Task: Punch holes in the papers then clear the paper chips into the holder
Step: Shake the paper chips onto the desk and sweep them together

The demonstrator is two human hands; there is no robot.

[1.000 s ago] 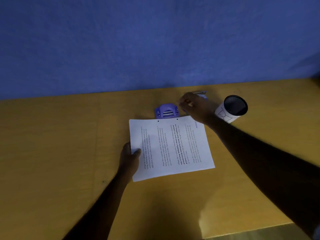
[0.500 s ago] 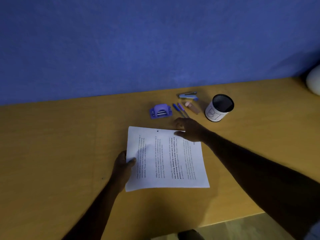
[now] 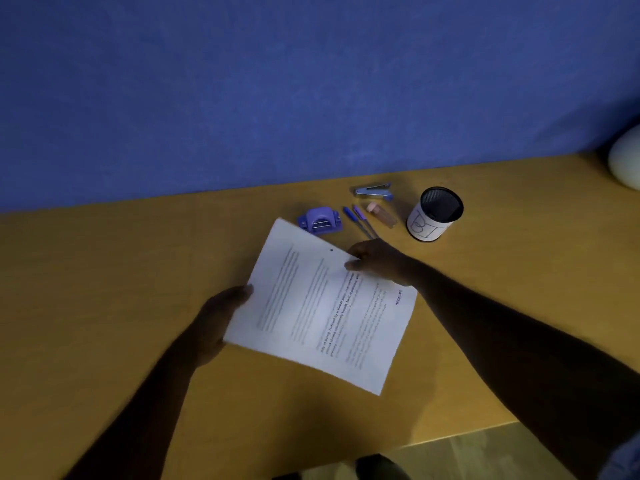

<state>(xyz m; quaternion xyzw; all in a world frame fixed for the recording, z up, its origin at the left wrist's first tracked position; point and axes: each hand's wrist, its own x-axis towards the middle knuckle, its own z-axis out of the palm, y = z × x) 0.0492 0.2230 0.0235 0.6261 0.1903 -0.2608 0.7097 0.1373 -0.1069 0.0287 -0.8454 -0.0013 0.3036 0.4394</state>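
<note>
Head view: left hand (image 3: pixel 221 313) and right hand (image 3: pixel 377 259) both grip the papers (image 3: pixel 322 306), apparently lifting them clear of the hole punch (image 3: pixel 320 221).

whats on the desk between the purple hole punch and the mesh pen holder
In the head view, two pens and a small pinkish item lie between the hole punch and the holder.

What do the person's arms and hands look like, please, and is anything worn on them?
The left hand and the right hand are bare: no gloves, and no watch or bracelet shows at either wrist. Both forearms are uncovered. At the lower right corner, what looks like a bit of blue-grey sleeve shows on the right arm.
</note>
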